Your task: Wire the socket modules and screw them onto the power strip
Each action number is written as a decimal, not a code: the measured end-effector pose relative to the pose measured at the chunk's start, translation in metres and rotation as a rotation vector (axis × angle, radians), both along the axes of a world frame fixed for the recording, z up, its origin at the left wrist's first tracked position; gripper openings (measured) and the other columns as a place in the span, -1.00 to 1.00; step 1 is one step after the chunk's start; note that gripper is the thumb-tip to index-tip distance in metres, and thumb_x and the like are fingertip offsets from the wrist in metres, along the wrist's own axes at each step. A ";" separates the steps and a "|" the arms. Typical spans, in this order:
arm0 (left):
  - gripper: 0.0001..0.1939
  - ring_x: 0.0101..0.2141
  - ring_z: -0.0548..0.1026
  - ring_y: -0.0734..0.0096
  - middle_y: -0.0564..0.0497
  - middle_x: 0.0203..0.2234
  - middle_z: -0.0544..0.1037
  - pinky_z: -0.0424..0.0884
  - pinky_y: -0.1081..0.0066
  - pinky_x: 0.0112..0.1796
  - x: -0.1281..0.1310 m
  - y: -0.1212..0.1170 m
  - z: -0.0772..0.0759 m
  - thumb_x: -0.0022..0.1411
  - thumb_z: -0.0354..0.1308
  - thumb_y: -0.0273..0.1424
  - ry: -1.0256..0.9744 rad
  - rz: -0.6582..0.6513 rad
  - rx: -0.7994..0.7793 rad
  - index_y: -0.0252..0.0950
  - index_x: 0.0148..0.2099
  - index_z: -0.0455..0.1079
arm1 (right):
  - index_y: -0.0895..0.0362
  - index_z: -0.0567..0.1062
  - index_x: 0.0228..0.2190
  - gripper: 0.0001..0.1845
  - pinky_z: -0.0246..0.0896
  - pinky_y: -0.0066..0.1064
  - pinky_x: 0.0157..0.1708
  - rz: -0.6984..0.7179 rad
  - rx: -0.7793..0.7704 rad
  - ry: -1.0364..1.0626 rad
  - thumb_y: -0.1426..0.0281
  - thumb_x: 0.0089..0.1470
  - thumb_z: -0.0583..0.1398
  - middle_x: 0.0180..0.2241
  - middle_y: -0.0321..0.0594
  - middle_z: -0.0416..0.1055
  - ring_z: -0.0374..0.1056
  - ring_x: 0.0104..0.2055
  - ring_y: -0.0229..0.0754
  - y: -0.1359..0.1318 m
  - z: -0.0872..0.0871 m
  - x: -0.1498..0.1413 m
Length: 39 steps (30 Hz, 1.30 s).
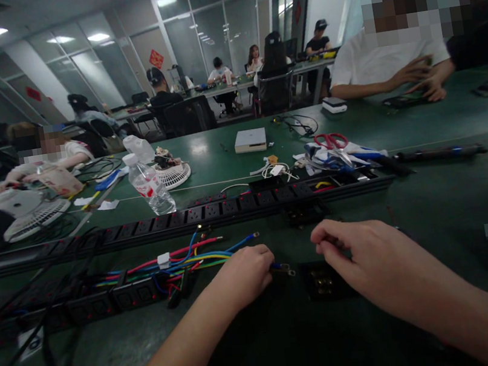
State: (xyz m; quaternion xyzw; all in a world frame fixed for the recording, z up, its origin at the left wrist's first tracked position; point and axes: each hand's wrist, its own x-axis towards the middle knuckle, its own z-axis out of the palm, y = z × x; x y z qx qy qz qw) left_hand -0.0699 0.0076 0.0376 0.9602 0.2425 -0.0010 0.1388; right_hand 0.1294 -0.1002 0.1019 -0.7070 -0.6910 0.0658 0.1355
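Note:
My left hand (245, 274) is closed on the end of a blue wire with a metal terminal (284, 270) sticking out to its right. That wire belongs to a bundle of coloured wires (191, 257) running out of a black power strip (105, 298) at the left. My right hand (357, 251) is curled shut in a pinch just right of the terminal; what its fingers hold is too small to make out. A small black socket module (325, 282) lies on the green table (435, 203) directly under my right hand.
A long black power strip (212, 212) lies across the table behind my hands. Beyond it are a water bottle (149, 185), small fans (33, 216), a white box (250, 140), red scissors (330, 141) and loose cables. Other people sit at the far side and at further tables.

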 end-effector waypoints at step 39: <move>-0.87 -0.16 0.50 0.36 -0.02 -0.16 0.54 0.37 0.36 -0.04 -0.004 0.012 0.003 0.26 0.16 -0.39 -0.225 -0.045 -0.129 -0.28 -0.19 0.51 | 0.32 0.50 -0.33 -0.50 0.29 -0.19 -0.17 0.257 -0.151 -0.241 0.37 -0.27 0.56 -0.30 -0.10 0.29 0.22 -0.22 0.03 0.010 -0.038 -0.013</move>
